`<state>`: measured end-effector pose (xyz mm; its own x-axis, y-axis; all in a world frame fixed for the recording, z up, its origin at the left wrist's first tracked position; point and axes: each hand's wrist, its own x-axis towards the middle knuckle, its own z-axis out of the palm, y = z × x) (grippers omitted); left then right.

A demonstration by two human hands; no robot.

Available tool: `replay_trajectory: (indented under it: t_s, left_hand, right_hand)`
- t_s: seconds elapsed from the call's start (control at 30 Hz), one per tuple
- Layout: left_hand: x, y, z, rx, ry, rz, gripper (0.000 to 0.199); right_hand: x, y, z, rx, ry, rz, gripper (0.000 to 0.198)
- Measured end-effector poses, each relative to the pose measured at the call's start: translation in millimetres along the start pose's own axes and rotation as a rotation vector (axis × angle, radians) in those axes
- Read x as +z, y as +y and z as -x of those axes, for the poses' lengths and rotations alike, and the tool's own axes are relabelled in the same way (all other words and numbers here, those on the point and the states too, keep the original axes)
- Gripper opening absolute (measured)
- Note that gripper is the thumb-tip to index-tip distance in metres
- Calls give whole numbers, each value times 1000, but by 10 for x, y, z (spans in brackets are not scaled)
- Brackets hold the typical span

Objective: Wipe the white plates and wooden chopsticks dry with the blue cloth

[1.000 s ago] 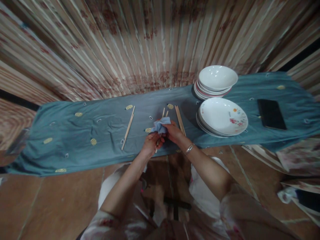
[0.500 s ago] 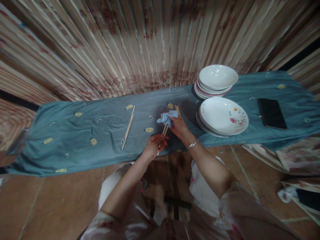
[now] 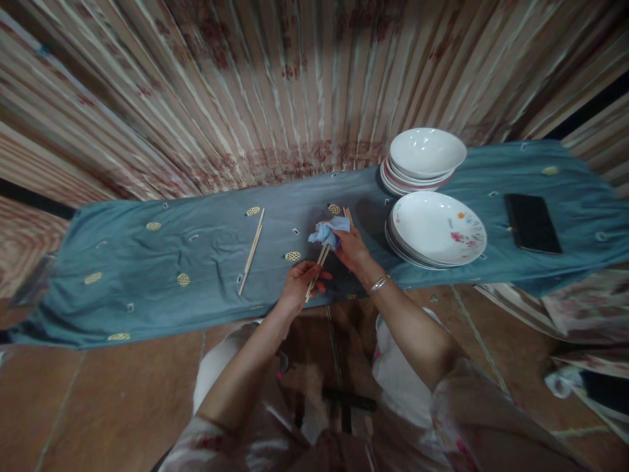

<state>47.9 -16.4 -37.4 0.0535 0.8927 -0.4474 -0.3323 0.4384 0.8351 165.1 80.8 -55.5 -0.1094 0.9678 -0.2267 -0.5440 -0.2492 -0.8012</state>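
Near the front edge of the cloth-covered table, my left hand (image 3: 303,284) grips the lower part of a pair of wooden chopsticks (image 3: 319,263), which slant up to the right. My right hand (image 3: 352,248) is closed on a light blue cloth (image 3: 328,232) wrapped around the upper part of the same chopsticks. Other chopsticks (image 3: 347,214) show just behind my right hand, partly hidden by it. To the left, a separate pair of chopsticks (image 3: 251,252) lies on the table, apart from both hands.
Right of my hands stand a stack of floral plates (image 3: 437,229) and, behind it, a stack of white bowls (image 3: 427,154). Farther right lies a flat black object (image 3: 533,223). A teal patterned cloth (image 3: 147,262) covers the table, and a pleated curtain (image 3: 304,92) hangs behind.
The lower ends of the held chopsticks have shifted slightly, and my left hand's fingers have re-closed around them a little higher. My right hand and the cloth have barely moved.
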Motion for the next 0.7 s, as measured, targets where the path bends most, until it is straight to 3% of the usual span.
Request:
replay_trajectory:
  t_s: [0.3, 0.7]
  left_hand:
    - [5, 18, 13, -25, -24, -11, 35]
    - [-2, 11, 47, 16, -64, -5, 48]
  right_hand:
    - [-51, -30, -11, -35, -41, 44, 6]
    - [3, -128, 43, -51, -35, 48, 10]
